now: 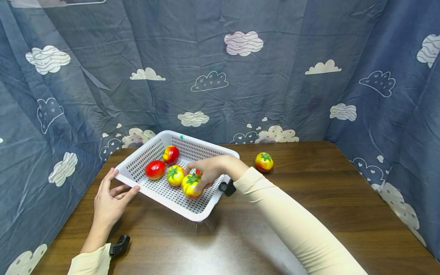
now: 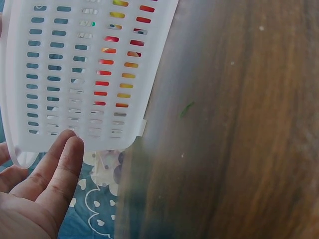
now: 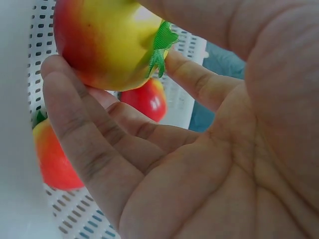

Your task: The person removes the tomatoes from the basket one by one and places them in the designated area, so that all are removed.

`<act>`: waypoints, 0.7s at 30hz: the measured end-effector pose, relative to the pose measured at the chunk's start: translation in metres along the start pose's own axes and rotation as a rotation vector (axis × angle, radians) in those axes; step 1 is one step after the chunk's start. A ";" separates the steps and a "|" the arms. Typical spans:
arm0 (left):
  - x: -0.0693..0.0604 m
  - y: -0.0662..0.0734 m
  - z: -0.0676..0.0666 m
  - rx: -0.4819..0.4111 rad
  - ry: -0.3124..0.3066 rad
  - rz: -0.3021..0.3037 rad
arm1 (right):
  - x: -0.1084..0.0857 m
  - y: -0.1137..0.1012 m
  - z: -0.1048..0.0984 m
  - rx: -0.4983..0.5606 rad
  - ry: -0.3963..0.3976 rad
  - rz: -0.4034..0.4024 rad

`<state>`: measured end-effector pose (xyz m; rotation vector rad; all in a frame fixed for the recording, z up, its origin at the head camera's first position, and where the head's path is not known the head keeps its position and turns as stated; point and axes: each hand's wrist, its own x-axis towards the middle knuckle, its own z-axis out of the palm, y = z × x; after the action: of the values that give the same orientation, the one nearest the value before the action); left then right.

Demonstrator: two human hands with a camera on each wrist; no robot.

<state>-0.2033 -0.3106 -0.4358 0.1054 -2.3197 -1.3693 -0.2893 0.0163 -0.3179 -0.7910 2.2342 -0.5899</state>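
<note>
White plastic forms the basket (image 1: 197, 217), which sits slantwise over the brown table (image 1: 309, 206). The left hand (image 1: 109, 204) grips its left corner, thumb on the near rim and fingertips further along the left side; in the left wrist view, two fingers lie almost straight against the slotted outer wall. The right hand (image 1: 214, 170) reaches over the basket's right side, its thumb and fingers bent round a yellow tomato (image 1: 189, 187) with a green leafy top. That tomato is inside the basket's outline, toward the near right; whether it touches the bottom I cannot tell.

Just left of it sits a second yellow tomato (image 1: 174, 176), its green top up. Beyond that are a shiny red fruit (image 1: 155, 169) near the left wall and a red-and-yellow fruit (image 1: 170, 154) toward the far left corner. Something red (image 1: 198, 172) shows beside the right hand, mostly hidden by it.

Outside the basket, well apart to the right, a red-and-yellow tomato (image 1: 264, 162) rests on the table. Blue cloth (image 1: 189, 42) printed with pale clouds hangs behind. Both arms wear cream sleeves (image 1: 292, 217).
</note>
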 end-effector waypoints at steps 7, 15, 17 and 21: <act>0.000 0.000 0.000 -0.005 0.003 0.003 | -0.009 0.010 -0.006 -0.051 0.024 -0.026; 0.001 0.001 -0.001 -0.011 -0.003 0.000 | -0.023 0.022 -0.013 -0.130 0.080 -0.078; 0.001 0.000 -0.001 -0.008 -0.006 -0.003 | -0.026 0.023 -0.015 -0.132 0.092 -0.093; 0.003 0.000 -0.001 -0.002 -0.010 -0.017 | -0.031 0.025 -0.017 -0.121 0.096 -0.122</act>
<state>-0.2052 -0.3119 -0.4344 0.1183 -2.3304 -1.3835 -0.2928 0.0585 -0.3079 -0.9852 2.3388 -0.5648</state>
